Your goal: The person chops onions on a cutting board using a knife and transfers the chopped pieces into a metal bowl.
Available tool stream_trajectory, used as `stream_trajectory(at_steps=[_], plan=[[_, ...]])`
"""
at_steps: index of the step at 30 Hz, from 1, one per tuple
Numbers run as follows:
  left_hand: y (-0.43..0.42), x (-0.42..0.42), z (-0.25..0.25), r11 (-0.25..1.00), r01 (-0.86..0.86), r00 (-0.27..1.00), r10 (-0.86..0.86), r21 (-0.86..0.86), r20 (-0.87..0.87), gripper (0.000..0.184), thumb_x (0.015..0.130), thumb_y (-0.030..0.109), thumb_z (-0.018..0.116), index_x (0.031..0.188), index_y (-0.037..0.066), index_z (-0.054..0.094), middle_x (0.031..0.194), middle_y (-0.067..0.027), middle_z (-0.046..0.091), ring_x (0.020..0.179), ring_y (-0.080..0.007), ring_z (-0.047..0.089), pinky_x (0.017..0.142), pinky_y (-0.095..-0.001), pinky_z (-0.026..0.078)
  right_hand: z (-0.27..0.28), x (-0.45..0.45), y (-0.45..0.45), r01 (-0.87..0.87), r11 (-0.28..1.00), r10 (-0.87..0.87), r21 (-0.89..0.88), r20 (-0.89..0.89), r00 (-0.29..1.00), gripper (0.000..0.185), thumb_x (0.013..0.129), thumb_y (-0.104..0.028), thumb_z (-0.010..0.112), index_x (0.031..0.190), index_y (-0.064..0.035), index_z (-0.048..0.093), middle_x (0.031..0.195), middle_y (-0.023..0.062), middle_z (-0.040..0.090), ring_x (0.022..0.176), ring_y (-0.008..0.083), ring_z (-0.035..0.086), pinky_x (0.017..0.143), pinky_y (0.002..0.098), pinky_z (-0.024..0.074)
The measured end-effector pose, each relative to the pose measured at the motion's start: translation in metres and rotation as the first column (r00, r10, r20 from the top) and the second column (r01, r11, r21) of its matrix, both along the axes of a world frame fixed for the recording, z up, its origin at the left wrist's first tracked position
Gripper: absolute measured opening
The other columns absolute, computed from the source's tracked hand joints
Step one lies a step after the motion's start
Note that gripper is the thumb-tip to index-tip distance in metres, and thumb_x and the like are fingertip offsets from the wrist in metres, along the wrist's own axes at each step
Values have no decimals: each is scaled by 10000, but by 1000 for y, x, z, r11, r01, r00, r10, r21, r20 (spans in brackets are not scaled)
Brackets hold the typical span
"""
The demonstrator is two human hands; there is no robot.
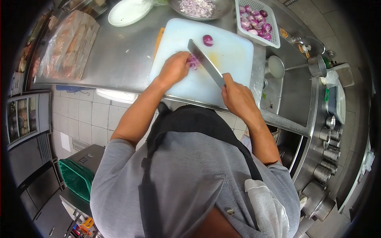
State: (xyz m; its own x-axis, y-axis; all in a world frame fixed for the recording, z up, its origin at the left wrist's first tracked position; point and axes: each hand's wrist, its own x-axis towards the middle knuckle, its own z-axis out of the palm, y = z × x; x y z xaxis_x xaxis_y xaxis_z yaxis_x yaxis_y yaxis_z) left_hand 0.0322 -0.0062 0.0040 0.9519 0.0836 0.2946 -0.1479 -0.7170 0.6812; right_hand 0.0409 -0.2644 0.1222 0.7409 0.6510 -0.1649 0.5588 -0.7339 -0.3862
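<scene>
A large knife (205, 63) slants across the white cutting board (234, 59), with my right hand (237, 95) closed around its handle. My left hand (174, 69) has its fingers curled together against cut purple onion (193, 62), just left of the blade. How much onion those fingers cover is hidden. Near the board's far edge lies a piece of peeled purple onion (207, 40), apart from both hands.
Beyond the board stand a metal pan of chopped onion (197, 8) and a white basket (277, 39) of onions. A white plate (129, 12) and a plastic-wrapped package (71, 45) are at the left. A sink (271, 95) lies right of the board.
</scene>
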Motion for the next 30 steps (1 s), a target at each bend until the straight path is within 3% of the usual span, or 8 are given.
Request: stream_trajectory(at_steps=[5, 14, 16, 19, 25, 28, 30], plan=[[-3, -4, -8, 999, -14, 995, 10, 41, 95, 142, 867, -10, 726, 997, 3, 669, 989, -170, 696, 954, -387, 669, 843, -460, 542, -29, 1, 4, -29, 999, 27, -40, -59, 998, 153, 977, -75, 527, 1097, -10, 458, 778, 280, 681, 734, 512, 670, 689, 621, 508], [0, -7, -20, 995, -16, 976, -6, 97, 218, 152, 857, -1, 747, 989, 27, 675, 943, -146, 681, 911, -365, 661, 810, -449, 546, -29, 2, 6, -22, 1000, 20, -16, -109, 994, 171, 990, -86, 521, 1124, 1, 460, 792, 292, 684, 746, 521, 672, 704, 624, 507], [0, -9, -21, 997, -13, 972, -6, 81, 237, 107, 865, -1, 714, 954, 33, 667, 917, -151, 673, 897, -375, 650, 803, -466, 538, -14, -3, 7, -20, 1000, 20, 8, -108, 994, 178, 994, -90, 523, 1131, 4, 457, 795, 293, 686, 750, 523, 674, 711, 624, 509], [-1, -7, -21, 997, 6, 967, -25, 73, 253, 88, 869, -14, 683, 935, 37, 654, 894, -150, 659, 875, -379, 637, 786, -475, 530, -32, -2, 11, -12, 998, 2, -66, -146, 989, 187, 997, -94, 530, 1139, 0, 453, 792, 293, 686, 756, 524, 674, 720, 624, 509], [5, -8, -20, 995, 28, 958, -54, 98, 282, 126, 840, -62, 639, 913, 41, 629, 857, -143, 616, 832, -372, 606, 745, -480, 511, -33, -5, 6, 6, 998, 2, 55, -141, 990, 231, 1016, -124, 578, 1183, -39, 442, 791, 281, 676, 778, 537, 650, 707, 629, 472], [5, -8, -18, 994, 22, 955, -52, 106, 291, 138, 824, -71, 633, 901, 43, 620, 849, -142, 607, 826, -369, 601, 735, -478, 509, -37, 3, 9, -4, 1000, 2, -12, -147, 989, 235, 1018, -126, 579, 1186, -38, 440, 790, 281, 675, 775, 538, 649, 705, 630, 472], [5, -13, -18, 993, 19, 957, -51, 113, 284, 139, 820, -70, 634, 898, 44, 618, 851, -142, 606, 827, -369, 601, 734, -476, 510, -28, -3, 9, 1, 999, 5, 33, -160, 987, 235, 1018, -127, 578, 1190, -39, 444, 795, 283, 677, 782, 536, 652, 709, 630, 474]])
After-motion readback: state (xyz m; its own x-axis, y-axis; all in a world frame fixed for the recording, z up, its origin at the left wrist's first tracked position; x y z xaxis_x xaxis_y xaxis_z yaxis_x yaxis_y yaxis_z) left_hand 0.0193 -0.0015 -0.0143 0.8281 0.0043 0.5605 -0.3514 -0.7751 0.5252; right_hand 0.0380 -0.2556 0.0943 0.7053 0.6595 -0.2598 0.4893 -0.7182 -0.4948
